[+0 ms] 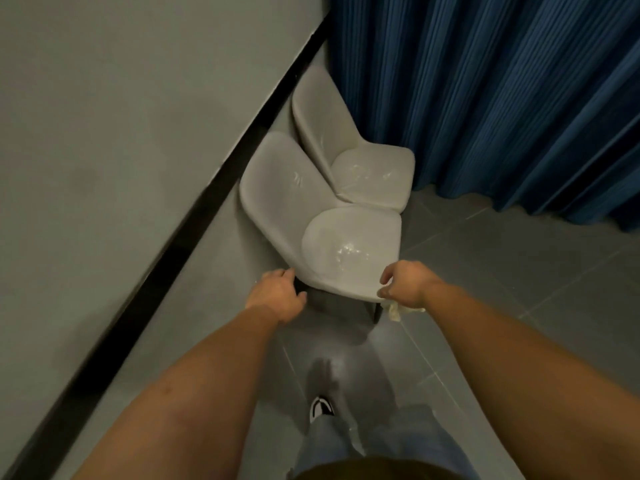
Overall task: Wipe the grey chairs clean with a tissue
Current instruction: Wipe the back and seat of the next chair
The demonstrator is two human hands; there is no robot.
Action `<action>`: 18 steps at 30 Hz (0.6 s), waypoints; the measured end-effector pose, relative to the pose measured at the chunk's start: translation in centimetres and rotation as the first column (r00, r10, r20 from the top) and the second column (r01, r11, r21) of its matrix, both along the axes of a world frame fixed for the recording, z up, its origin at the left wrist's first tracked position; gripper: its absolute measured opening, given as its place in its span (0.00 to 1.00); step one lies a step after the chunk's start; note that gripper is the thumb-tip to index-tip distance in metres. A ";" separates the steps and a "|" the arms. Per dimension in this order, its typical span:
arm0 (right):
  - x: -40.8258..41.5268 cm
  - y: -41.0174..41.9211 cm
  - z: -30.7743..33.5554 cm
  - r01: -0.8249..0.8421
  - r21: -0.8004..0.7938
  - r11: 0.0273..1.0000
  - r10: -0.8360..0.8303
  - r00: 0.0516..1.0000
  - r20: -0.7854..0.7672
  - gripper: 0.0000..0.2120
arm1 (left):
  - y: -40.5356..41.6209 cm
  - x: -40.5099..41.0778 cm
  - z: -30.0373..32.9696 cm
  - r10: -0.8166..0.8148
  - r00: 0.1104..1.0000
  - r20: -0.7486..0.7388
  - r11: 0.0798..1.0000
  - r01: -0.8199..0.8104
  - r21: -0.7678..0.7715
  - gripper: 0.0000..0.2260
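Grey wall [104, 150] with black baseboard strip [194, 216] runs along the left. Left hand [277, 296] at the left front corner of the near grey chair [346, 244]; fingers reach under the seat edge, but whether they actually grip it cannot be told. Far grey chair [363, 168] stands just behind, seat touching the near chair's backrest, both backs to the wall. Right hand [405, 284] curls over the near seat's right front corner, fingers closed on a crumpled tissue [394, 311] hanging below the palm. Blue curtain [502, 98] at right. Grey tiled floor [502, 289]; one shoe [321, 407] visible below.
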State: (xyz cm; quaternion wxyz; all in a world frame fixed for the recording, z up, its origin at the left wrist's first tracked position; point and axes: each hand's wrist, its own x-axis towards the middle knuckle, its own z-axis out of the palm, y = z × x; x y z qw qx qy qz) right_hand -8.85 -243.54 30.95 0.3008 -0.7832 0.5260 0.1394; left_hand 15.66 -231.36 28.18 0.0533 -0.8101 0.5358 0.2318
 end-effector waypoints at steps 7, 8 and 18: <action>3.4 -8.1 -0.6 0.004 0.016 1.000 -0.004 1.000 -0.017 0.17 | -8.4 3.1 -0.8 -0.035 0.998 -0.051 0.999 0.035 -0.003 0.29; 3.7 -9.4 -0.9 -0.005 0.020 1.000 0.005 1.000 -0.024 0.16 | -9.3 3.2 -0.9 -0.041 0.998 -0.051 0.999 0.042 0.007 0.29; 6.3 -21.8 -4.3 -0.084 0.130 0.988 0.080 0.996 0.038 0.17 | -19.3 4.5 -0.4 0.065 0.997 0.034 0.997 -0.066 0.050 0.31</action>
